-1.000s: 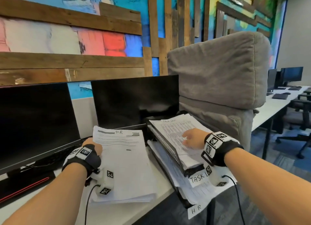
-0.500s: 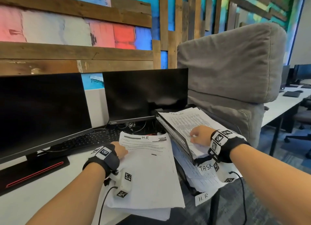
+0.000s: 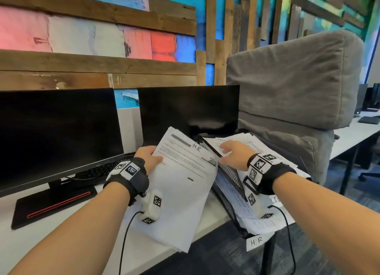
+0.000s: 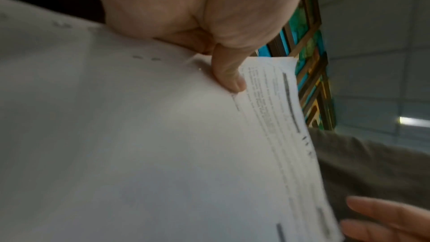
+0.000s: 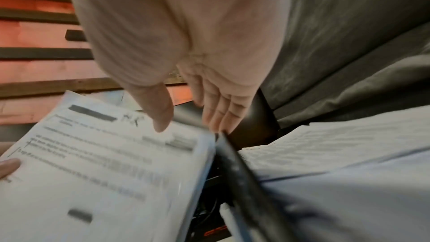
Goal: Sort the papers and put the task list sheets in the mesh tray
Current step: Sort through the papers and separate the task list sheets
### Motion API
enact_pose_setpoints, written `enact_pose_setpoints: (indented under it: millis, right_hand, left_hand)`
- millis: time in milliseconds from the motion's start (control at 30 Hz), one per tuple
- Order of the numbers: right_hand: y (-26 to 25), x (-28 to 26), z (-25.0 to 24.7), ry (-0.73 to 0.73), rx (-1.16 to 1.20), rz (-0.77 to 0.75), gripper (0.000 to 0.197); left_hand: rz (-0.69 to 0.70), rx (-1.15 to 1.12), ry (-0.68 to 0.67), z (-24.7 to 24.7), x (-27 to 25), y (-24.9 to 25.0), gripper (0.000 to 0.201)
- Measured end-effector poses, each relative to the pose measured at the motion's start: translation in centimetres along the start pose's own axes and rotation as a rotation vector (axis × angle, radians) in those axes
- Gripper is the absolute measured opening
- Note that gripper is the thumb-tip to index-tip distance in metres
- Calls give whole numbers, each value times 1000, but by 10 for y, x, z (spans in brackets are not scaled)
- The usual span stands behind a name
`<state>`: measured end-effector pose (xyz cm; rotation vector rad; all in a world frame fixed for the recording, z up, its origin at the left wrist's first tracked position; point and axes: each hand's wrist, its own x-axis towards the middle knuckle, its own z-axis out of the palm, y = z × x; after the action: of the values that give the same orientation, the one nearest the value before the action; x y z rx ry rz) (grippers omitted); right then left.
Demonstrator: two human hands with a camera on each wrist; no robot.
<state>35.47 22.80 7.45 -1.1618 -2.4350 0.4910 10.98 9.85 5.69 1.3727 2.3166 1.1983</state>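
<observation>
left hand [image 3: 148,159] now grips H.R stack [image 3: 181,190], lifted off desk [image 3: 61,233] | right hand [image 3: 233,154] open, off task-list sheets [image 3: 244,145] in mesh tray [image 3: 230,173] | H.R filing next

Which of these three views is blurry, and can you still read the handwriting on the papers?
Head view: mostly sharp; "H.R" is readable on the stack in the left hand. Left wrist view: dim, with soft, smeared print. Right wrist view: motion blur smears the text and the mesh tray edge under the open right hand.
</observation>
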Motion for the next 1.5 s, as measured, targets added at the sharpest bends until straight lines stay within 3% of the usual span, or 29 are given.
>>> enact_pose_setpoints:
  millis: [200, 267, 367, 500, 567, 633, 700, 767, 1000, 1200, 1267, 1367, 1500]
  right_hand:
    - [-30, 11, 17, 162, 472, 84, 104]
    - [-40, 13, 22, 102, 585, 38, 90]
    - [-58, 12, 30, 49, 581, -101, 37]
    - [-66, 16, 60, 225, 643, -72, 27]
    - [-58, 19, 82, 116, 524, -38, 31]
    - [-44, 24, 103, -25, 301, -2, 32]
    - [-33, 27, 118, -80, 161, 15, 30]
    - [-27, 31, 125, -110, 140, 31, 27]
    - [-41, 40, 97, -70, 107, 81, 17]
    - [-43, 33, 59, -32, 127, 43, 21]
    - [-43, 30, 49, -23, 146, 25, 21]
    - [-42, 21, 39, -34, 113, 20, 20]
    - [-39, 15, 31, -31, 130, -37, 18]
  left_hand:
    - [-14, -476, 264, -36, -5, -19, 21]
    - [-28, -620, 307, -39, -4, -25, 20]
    - [-33, -712, 399, -35, -4, -26, 19]
    - [-19, -622, 528, -22, -3, -37, 20]
    - [-66, -553, 442, -12, -7, -49, 23]
    - [-103, -389, 252, 1, -14, -65, 27]
    - [-184, -174, 25, 13, -23, -82, 32]
    - [-283, -35, -86, 18, -26, -95, 32]
    - [-351, -131, -5, 1, -8, -87, 25]
    - [-420, -660, 95, 2, -17, -76, 7]
    - [-364, -797, 54, 4, -23, -67, 14]
    - [-230, -725, 16, 7, -28, -60, 31]
    - [-178, -535, 99, 8, -28, -62, 34]
